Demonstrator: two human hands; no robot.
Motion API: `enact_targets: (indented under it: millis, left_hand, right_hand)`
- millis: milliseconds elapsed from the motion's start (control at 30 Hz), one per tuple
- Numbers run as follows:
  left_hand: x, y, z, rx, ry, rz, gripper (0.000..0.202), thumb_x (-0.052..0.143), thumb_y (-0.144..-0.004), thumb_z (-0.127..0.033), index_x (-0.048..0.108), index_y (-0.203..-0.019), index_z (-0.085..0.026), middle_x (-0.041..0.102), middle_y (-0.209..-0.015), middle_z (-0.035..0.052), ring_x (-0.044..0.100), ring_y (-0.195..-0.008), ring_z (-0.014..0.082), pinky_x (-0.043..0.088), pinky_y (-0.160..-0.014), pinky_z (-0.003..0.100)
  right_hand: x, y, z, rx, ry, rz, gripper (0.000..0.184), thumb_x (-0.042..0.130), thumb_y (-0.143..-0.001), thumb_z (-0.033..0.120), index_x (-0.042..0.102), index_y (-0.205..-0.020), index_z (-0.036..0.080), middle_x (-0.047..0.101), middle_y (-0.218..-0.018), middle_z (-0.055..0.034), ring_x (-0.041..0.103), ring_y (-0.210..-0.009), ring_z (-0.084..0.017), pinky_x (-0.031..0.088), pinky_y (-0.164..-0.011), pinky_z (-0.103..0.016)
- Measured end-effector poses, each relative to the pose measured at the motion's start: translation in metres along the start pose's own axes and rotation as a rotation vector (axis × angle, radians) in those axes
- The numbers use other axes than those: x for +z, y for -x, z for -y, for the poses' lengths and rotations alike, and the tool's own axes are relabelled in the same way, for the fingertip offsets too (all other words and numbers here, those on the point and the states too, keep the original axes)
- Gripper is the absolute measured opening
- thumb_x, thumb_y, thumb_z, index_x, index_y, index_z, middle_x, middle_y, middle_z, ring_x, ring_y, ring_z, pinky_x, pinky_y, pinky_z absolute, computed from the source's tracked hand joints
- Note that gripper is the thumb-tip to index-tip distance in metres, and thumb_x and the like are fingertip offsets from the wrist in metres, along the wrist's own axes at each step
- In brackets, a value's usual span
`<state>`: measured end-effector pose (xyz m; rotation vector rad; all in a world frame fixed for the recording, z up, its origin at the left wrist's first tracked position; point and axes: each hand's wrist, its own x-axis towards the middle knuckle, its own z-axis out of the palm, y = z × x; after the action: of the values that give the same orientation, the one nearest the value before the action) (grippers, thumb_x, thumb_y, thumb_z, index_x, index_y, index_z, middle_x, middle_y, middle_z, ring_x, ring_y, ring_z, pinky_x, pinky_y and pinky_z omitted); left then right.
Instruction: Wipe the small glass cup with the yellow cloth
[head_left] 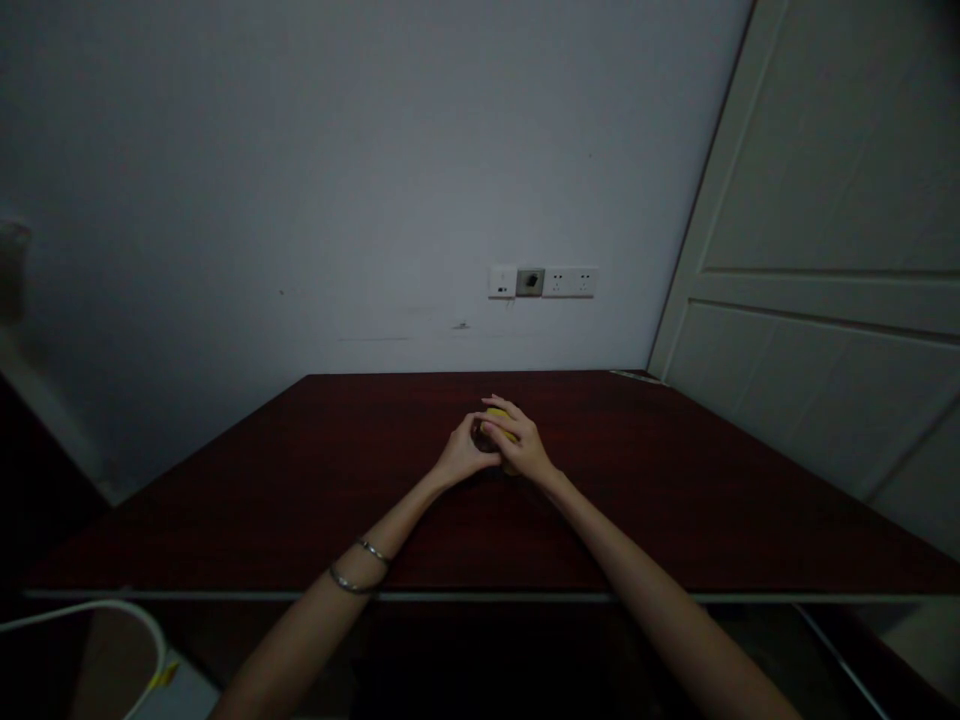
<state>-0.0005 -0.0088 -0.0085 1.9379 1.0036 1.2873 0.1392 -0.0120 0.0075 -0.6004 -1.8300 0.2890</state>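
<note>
Both my hands meet at the middle of a dark red-brown table (675, 500). My right hand (521, 445) curls over a small yellow object (499, 414), fingers closed round it. My left hand (463, 455) touches the same object from the left, fingers bent against it and against the right hand's fingertips. Most of the object is hidden by the fingers, so I cannot make out what it is. Two thin metal bangles (360, 565) sit on my left forearm.
A white wall stands behind the table with a row of sockets (543, 282). A white panelled door (825, 270) fills the right side. A white-rimmed bin (112, 650) stands below the table's front edge at lower left. The room is dim.
</note>
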Motion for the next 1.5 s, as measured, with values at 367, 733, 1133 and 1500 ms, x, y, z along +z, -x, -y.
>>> enact_targets:
  millis: [367,733,1133,1500]
  left_hand:
    - [0.005,-0.002,-0.003,-0.087,0.222,-0.008,0.066,0.079,-0.046,-0.028,0.047,-0.102,-0.014,0.059,-0.098,0.0074,0.058,-0.087,0.0180,0.047,-0.078,0.032]
    - [0.003,0.000,-0.007,-0.177,0.327,-0.022,0.059,0.076,-0.052,-0.032,0.049,-0.100,-0.012,0.059,-0.091,0.0056,0.058,-0.076,0.0149,0.052,-0.065,0.029]
    - [0.002,-0.001,-0.007,-0.273,0.280,-0.009,0.054,0.073,-0.056,-0.034,0.053,-0.101,-0.010,0.058,-0.077,0.0030,0.055,-0.053,0.0100,0.050,-0.043,0.025]
    - [0.000,0.000,-0.010,-0.235,0.221,0.016,0.055,0.074,-0.055,-0.039,0.055,-0.098,-0.010,0.060,-0.074,0.0036,0.054,-0.053,0.0105,0.048,-0.042,0.022]
  right_hand:
    - [-0.003,-0.007,-0.005,0.239,-0.305,-0.148,0.031,0.047,-0.083,0.041,0.066,-0.099,0.023,0.060,-0.113,-0.0065,0.052,-0.109,-0.021,0.037,-0.098,-0.038]
    - [0.000,-0.005,-0.003,0.157,-0.244,-0.154,0.030,0.047,-0.082,0.040,0.064,-0.103,0.026,0.057,-0.119,-0.0054,0.050,-0.113,-0.021,0.035,-0.100,-0.041]
    - [-0.014,-0.003,0.006,0.027,-0.158,0.056,0.023,0.053,-0.080,0.036,0.067,-0.098,0.029,0.055,-0.122,-0.0030,0.041,-0.121,-0.023,0.031,-0.102,-0.044]
    - [-0.008,-0.007,-0.010,0.237,-0.249,-0.141,0.029,0.049,-0.082,0.038,0.067,-0.098,0.023,0.061,-0.111,-0.0075,0.053,-0.107,-0.020,0.038,-0.097,-0.039]
